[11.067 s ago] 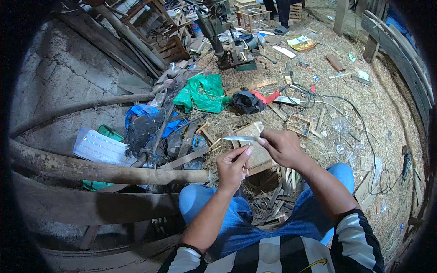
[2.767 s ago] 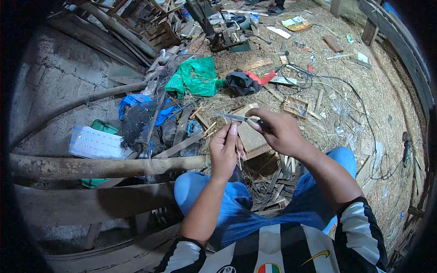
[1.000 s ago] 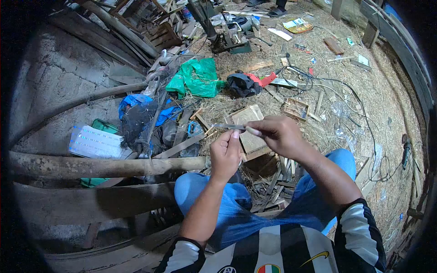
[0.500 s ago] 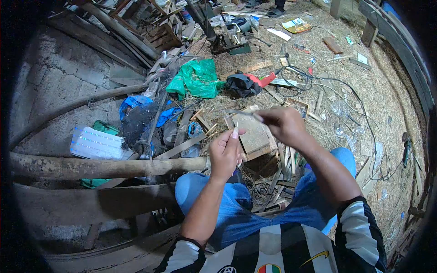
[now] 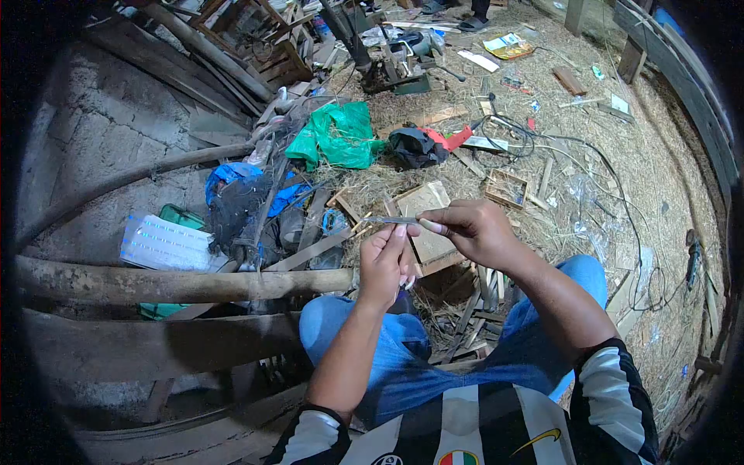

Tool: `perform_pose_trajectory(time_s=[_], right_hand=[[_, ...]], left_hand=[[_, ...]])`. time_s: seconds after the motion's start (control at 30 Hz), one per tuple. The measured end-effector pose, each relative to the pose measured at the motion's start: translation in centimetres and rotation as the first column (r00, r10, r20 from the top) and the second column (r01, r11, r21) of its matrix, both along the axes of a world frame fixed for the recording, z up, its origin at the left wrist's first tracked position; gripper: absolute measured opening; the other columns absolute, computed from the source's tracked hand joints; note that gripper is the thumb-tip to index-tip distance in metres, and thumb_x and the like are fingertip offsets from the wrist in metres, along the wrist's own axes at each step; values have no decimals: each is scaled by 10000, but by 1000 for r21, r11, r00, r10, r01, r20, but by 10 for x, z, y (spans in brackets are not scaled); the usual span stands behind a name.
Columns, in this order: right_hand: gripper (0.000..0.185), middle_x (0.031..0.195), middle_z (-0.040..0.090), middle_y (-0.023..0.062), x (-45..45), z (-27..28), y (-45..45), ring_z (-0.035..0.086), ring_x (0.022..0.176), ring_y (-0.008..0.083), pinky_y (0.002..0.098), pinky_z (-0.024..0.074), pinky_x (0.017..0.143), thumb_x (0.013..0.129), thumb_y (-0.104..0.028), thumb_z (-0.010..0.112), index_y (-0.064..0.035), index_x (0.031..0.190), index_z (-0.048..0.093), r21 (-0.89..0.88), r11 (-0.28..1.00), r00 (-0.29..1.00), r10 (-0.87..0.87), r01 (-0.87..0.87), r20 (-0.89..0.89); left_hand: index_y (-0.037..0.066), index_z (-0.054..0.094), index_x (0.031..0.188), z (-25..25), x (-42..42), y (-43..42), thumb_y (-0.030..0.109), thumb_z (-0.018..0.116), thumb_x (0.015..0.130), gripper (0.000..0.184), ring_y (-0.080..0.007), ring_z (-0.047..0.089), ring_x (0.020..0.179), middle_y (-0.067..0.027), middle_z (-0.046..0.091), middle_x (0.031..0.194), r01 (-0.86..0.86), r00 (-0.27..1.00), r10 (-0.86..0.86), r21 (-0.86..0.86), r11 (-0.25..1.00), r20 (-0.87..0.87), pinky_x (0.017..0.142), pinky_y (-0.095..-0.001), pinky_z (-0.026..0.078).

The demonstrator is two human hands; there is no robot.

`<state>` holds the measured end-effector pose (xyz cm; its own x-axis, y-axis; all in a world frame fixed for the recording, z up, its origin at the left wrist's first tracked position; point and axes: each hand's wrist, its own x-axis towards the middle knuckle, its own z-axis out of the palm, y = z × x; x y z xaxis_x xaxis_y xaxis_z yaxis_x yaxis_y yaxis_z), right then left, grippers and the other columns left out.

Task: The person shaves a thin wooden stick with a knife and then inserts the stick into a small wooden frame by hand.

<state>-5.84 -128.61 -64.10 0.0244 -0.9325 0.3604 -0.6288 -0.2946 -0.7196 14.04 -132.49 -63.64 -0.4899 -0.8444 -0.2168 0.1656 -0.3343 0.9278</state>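
Head view: knife over our left hand

We pinch the knife between the thumb and fingers of our right hand, its tip pointing left across our left thumb; whether they touch, we cannot tell. Our left fingers curl, pinching a thin pale piece that pokes out on the near side. Beyond our hands lies a wooden block; farther left, a green bag.

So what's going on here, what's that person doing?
A person in a striped shirt is working with both hands. The right hand grips a thin blade, held right by the left thumb. The left hand pinches a thin pale stick, mostly hidden by the fingers. Beyond the hands, a wooden box sits on the messy ground.
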Motion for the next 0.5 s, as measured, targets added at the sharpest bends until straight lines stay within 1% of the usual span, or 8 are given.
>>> perform_pose_trajectory(time_s=[0.13,0.23,0.3,0.33,0.37,0.43,0.47,0.5], right_hand=[[206,765,678,97,-4,-3,-2,674,712,319,439,510,587,873,-261,713,-192,1058,770,16,1000,1000,-11,12,-14],[207,820,704,98,-15,-11,-7,688,748,314,425,528,617,869,-254,713,-188,1057,770,-2,998,997,-66,66,-46],[219,911,724,115,-30,-13,-15,700,808,323,406,549,667,863,-252,716,-195,1067,768,18,985,985,-174,174,0],[242,1009,732,143,-32,-6,-15,719,874,298,383,555,720,880,-256,717,-158,1097,757,123,976,983,-184,182,4],[242,1009,732,143,-29,-9,-16,719,874,298,383,555,720,880,-256,717,-158,1097,757,121,976,984,-181,180,0],[299,1045,738,144,-16,-17,-15,721,901,224,361,544,753,894,-271,727,-86,1129,736,111,992,907,-106,66,407],[351,1013,738,125,-10,-18,-11,685,884,168,334,528,772,903,-290,737,-23,1130,715,126,991,886,-90,36,454],[362,923,717,96,-6,-7,-8,647,819,157,316,517,763,904,-305,740,-4,1102,710,145,989,897,-47,-18,439]], left_hand=[[-26,610,1031,2,-3,0,232,465,1068,299,-60,347,368,32,416,507,-7,1000,7,32,999,-5,362,-244,356],[-1,596,1012,3,-3,0,231,471,1062,268,-73,320,338,26,386,480,-29,1000,29,67,997,-9,348,-253,332],[-11,593,1010,7,0,2,238,468,1063,284,-74,323,338,26,379,479,29,998,-28,20,999,-55,345,-254,332],[-11,593,1010,8,-1,2,238,468,1063,284,-74,323,338,26,379,479,31,998,-30,18,999,-58,345,-254,332],[-14,594,1008,9,-1,1,239,465,1063,289,-74,325,338,24,379,478,18,999,-17,24,1000,-39,348,-254,336],[-16,594,1007,10,0,1,240,463,1064,294,-74,326,338,23,379,476,1,1000,0,33,999,-23,351,-254,341],[-16,595,1012,9,-1,0,239,463,1063,292,-76,333,342,20,385,480,41,999,-41,50,998,-18,356,-253,346],[-16,595,1016,8,-2,1,238,462,1063,291,-78,340,345,18,391,484,85,996,-84,70,994,-13,361,-253,351]])
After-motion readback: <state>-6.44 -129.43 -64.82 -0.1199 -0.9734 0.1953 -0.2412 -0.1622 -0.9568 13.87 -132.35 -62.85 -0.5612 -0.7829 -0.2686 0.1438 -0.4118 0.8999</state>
